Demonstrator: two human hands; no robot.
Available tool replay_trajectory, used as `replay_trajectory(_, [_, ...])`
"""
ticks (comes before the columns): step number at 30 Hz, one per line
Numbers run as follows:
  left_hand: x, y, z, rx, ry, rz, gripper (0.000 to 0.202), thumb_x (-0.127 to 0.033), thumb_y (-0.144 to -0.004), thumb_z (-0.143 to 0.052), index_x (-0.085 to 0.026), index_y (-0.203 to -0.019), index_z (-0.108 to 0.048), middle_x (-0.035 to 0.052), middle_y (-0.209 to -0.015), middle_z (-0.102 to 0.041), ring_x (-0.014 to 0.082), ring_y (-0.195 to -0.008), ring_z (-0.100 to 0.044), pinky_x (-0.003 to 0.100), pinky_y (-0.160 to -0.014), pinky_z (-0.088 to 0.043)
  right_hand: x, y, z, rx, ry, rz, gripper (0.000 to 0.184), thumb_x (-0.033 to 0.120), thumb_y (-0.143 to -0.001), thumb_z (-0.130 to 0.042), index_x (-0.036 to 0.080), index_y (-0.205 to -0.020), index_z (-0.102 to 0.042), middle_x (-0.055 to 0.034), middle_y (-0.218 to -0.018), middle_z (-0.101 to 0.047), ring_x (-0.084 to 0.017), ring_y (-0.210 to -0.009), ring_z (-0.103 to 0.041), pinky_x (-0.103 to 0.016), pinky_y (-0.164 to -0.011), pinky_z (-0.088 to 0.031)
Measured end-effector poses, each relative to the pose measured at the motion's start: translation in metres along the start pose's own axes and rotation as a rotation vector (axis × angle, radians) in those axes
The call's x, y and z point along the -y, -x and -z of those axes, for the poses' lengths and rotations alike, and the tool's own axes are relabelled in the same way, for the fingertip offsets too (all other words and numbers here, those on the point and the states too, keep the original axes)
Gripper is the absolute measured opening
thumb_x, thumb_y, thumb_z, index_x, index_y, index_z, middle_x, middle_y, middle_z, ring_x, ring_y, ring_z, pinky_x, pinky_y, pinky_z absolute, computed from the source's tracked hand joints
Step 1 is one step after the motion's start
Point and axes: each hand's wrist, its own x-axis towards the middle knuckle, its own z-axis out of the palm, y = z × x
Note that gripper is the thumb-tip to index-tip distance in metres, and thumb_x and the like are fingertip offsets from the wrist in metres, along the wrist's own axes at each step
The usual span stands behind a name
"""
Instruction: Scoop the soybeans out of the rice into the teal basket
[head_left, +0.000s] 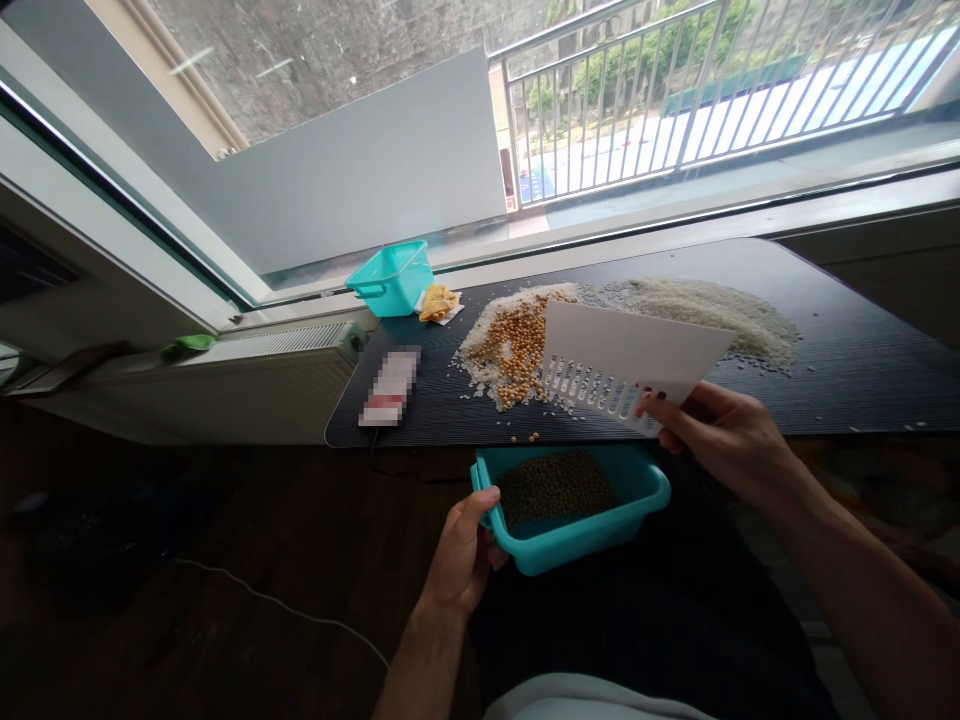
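My left hand grips the left rim of a teal plastic basin, thumb over the edge. Small dark greenish beans lie inside the basin, which is held just below the table's front edge. In my right hand is a white card with a row of slots along its lower edge, pinched at its right end and tilted above the table. Behind the card a heap of yellow soybeans lies on white rice grains. To its right spreads a larger pile of rice, partly hidden by the card.
The dark table stands against a window. A second teal basin sits at its back left corner, beside a crumpled yellowish wrapper. A blurred-out phone-like object with a cable lies near the left edge. A few soybeans lie at the front edge.
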Motion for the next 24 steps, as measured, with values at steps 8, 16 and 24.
replay_trajectory(8, [0.0016,-0.0022,0.0014,0.002,-0.005,0.007,0.038,-0.040,-0.071,-0.064,-0.019,-0.052,-0.039,-0.0086,-0.040,-0.033,0.0044,-0.033,-0.032,0.018,-0.034,-0.022,-0.0010,0.0001,0.0000,0.052,0.006,-0.006,0.038,0.053,-0.060,-0.070,0.019,-0.075,-0.067,0.0016,-0.053,-0.059,-0.009,-0.042,-0.047,-0.023,-0.041,-0.038])
replay_trajectory(16, [0.0019,-0.0005,0.0009,0.006,-0.010,-0.001,0.037,-0.040,-0.071,-0.064,-0.019,-0.053,-0.040,-0.0084,-0.041,-0.033,0.0046,-0.033,-0.032,0.018,-0.034,-0.023,-0.0004,-0.0049,-0.0023,0.032,0.033,0.020,0.037,0.053,-0.061,-0.068,0.017,-0.073,-0.066,0.0022,-0.049,-0.057,-0.009,-0.041,-0.047,-0.023,-0.040,-0.037])
replay_trajectory(24, [0.0007,-0.0017,0.0016,-0.004,-0.004,0.009,0.036,-0.039,-0.071,-0.064,-0.019,-0.055,-0.040,-0.0086,-0.042,-0.033,0.0043,-0.034,-0.032,0.018,-0.035,-0.023,0.0035,-0.0014,0.0016,0.081,0.012,-0.003,0.041,0.056,-0.059,-0.069,0.017,-0.074,-0.067,0.0026,-0.046,-0.055,-0.009,-0.041,-0.047,-0.022,-0.040,-0.036])
